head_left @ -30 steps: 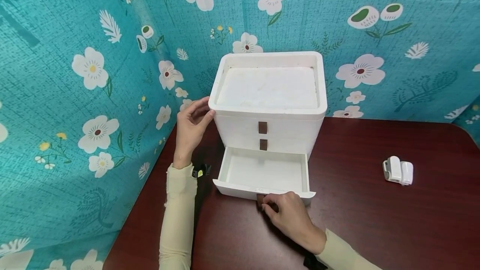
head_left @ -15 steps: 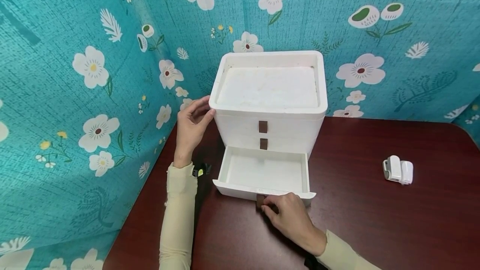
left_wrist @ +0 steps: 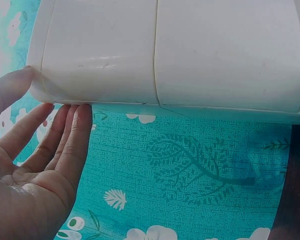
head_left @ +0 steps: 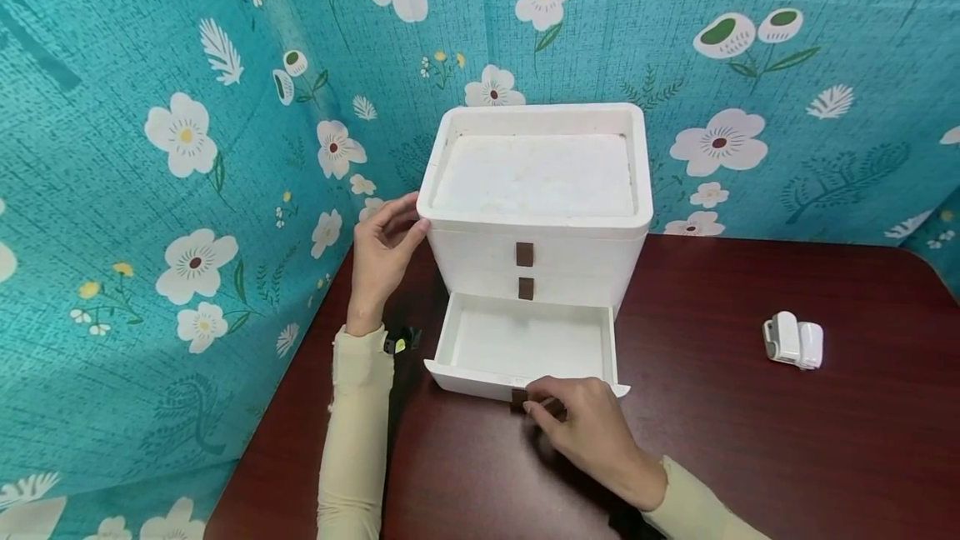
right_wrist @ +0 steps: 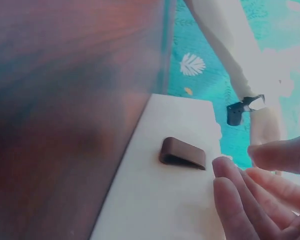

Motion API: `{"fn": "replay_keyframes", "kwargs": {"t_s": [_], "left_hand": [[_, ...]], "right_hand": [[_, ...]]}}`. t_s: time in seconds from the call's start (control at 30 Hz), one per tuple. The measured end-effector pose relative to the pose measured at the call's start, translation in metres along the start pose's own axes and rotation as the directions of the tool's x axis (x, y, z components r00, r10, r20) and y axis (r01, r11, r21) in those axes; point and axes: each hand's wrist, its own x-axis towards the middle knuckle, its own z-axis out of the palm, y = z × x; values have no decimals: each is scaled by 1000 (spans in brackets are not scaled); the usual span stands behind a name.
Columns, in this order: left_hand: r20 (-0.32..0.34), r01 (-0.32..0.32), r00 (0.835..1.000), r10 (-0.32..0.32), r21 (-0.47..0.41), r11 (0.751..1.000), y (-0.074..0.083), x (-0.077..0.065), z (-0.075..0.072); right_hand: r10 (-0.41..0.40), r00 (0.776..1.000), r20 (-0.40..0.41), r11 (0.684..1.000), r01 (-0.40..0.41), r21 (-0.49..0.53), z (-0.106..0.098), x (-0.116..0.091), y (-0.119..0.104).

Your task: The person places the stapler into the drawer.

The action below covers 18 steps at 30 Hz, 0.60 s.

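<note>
A white drawer cabinet (head_left: 536,177) with a recessed top stands on the table. Its bottom drawer (head_left: 472,382) is pulled out, and nothing lies inside. Two brown pull tabs mark the drawers above. My left hand (head_left: 378,261) rests on the cabinet's front left corner, thumb and fingertips touching it; in the left wrist view its fingers are fairly straight along the white side (left_wrist: 105,60). My right hand (head_left: 592,432) is just by the drawer's front. In the right wrist view, its loosely bent fingers (right_wrist: 230,200) are apart from the brown pull tab (right_wrist: 182,151).
A small white two-part object (head_left: 793,342) lies on the dark red-brown table (head_left: 750,440) at the right. Teal flowered cloth (head_left: 187,215) hangs behind the table and along its left side.
My right hand has let go of the brown tab and moved slightly to the right. The left hand and the pulled-out drawer stay where they were.
</note>
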Motion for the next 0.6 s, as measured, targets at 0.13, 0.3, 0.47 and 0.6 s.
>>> {"fn": "replay_keyframes", "kwargs": {"t_s": [0.13, 0.3, 0.47, 0.6], "left_hand": [[0, 4, 1000, -4, -1, 1000, -1, 0, -1], [-1, 9, 1000, -9, -2, 1000, 0, -1, -1], [-3, 10, 1000, -10, 4, 1000, -1, -1, -1], [-2, 9, 1000, -9, 1, 1000, -1, 0, 0]], "right_hand": [[-19, 999, -42, 999, 20, 39, -6, 5, -1], [-20, 995, -101, 997, 27, 70, -15, 13, 1], [-21, 985, -174, 998, 32, 58, -27, 22, 6], [-7, 980, -197, 999, 15, 39, -39, 26, 9]]}}
